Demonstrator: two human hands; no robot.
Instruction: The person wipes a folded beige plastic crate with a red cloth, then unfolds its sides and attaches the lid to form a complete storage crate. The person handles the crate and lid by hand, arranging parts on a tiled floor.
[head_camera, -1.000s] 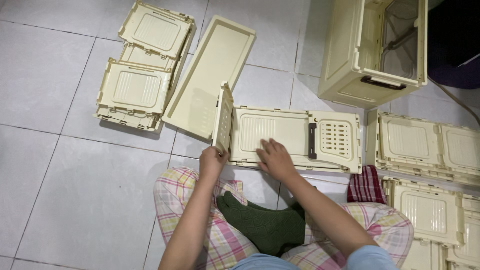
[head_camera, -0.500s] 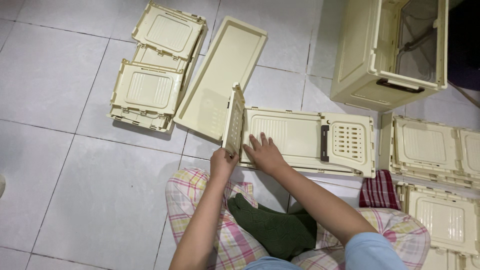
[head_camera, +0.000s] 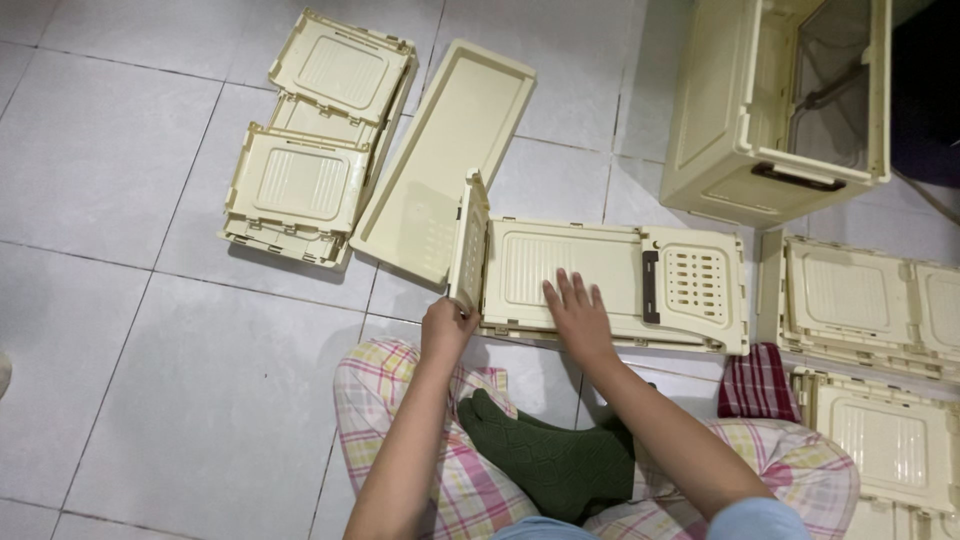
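White tiled floor (head_camera: 130, 380) is carrying cream plastic crate parts all round. Left hand (head_camera: 447, 328) is sitting at the near left corner of the folded crate panel (head_camera: 600, 275), fingers clamped on its raised end flap (head_camera: 468, 240), which is standing upright. Right hand (head_camera: 577, 312) is lying flat on the panel, fingers spread apart. Assembled crate (head_camera: 770, 105) is standing beyond; flat lid (head_camera: 445, 150) and folded stack (head_camera: 315, 140) are lying left.
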